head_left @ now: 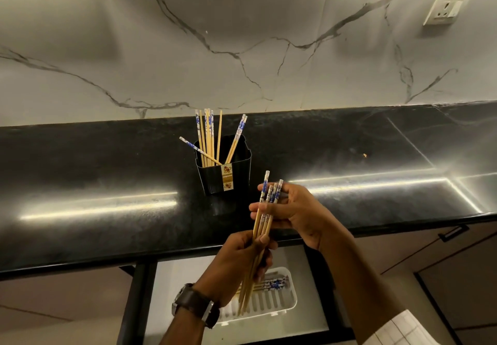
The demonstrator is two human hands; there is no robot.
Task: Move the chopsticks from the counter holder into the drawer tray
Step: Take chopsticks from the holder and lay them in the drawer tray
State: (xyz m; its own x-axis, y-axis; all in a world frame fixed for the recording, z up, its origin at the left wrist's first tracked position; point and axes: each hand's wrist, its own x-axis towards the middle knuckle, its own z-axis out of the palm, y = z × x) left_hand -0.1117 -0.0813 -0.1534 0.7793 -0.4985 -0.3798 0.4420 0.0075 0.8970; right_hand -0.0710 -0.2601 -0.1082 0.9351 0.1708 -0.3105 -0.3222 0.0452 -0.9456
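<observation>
On the black counter (107, 172) the holder (224, 167) keeps about ten sticks. Our left hand (236, 261) grips a bundle (262, 223) above the tray (271, 300); our right hand (293, 210) pinches its tops. A loose grip probably scatters them past the tray.

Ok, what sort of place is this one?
Most likely a home kitchen: a black stone counter under a marble-look wall, a holder of chopsticks, and an open drawer with a white tray.
</observation>
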